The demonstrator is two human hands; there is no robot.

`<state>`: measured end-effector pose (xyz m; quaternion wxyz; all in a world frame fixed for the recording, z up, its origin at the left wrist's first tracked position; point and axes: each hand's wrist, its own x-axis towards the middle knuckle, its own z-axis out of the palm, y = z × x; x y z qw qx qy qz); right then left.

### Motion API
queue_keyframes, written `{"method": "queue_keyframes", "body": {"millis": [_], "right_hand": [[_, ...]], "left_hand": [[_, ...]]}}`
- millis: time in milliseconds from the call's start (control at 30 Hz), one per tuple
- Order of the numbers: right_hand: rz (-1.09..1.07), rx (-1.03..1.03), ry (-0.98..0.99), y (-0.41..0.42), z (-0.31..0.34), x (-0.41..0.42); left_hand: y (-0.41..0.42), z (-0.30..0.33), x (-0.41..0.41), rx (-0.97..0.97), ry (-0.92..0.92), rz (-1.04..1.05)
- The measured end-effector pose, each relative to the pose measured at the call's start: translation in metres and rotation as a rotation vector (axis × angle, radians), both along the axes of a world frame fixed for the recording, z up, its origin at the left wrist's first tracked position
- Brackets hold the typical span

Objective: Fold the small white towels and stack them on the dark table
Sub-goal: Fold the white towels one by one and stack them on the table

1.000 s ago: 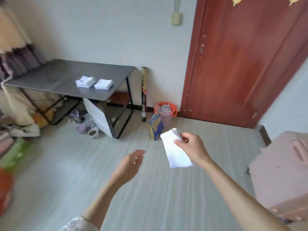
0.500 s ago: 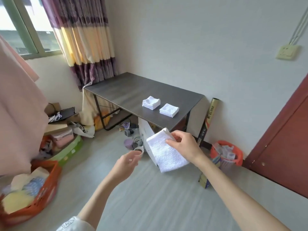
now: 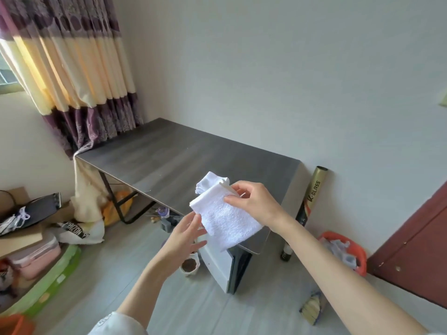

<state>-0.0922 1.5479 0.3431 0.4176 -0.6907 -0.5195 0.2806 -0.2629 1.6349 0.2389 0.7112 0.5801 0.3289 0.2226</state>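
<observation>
**Soft towel held above the table's near edge**

Head view: at frame centre the right hand (image 3: 254, 204) pinches the upper edge of a white towel (image 3: 225, 221), which hangs limp over the near end of the dark table (image 3: 169, 153). The left hand (image 3: 183, 234), fingers relaxed and spread, reaches for its lower left side. Folded towels (image 3: 210, 181) peek out behind it. The terry looks light and floppy; corners likely give the surest hold.

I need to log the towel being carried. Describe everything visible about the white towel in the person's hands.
The white towel looks like soft looped terry, small and seemingly folded over. It hangs tilted in the air above the dark table's near edge. The right hand pinches its upper corner; the left hand reaches to its lower left edge. Behind it, other white towels peek out.
</observation>
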Motion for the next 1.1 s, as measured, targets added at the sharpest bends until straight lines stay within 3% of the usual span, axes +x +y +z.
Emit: {"method": "queue_keyframes", "body": {"millis": [133, 333, 533, 900, 1100], "right_hand": [[-0.233, -0.049, 0.286, 0.065, -0.019, 0.035], [-0.590, -0.244, 0.527, 0.111, -0.095, 0.091], [-0.720, -0.432, 0.708, 0.132, -0.153, 0.147], [-0.751, -0.578, 0.787, 0.192, -0.243, 0.247], [-0.797, -0.658, 0.762, 0.207, -0.269, 0.267]], "left_hand": [[0.081, 0.003, 0.046, -0.117, -0.093, -0.017], [0.144, -0.024, 0.115, 0.023, 0.163, -0.038], [0.185, -0.066, 0.187, 0.087, 0.366, -0.153], [0.244, -0.145, 0.307, 0.112, 0.675, -0.213], [0.265, -0.166, 0.327, 0.169, 0.765, -0.270]]}}
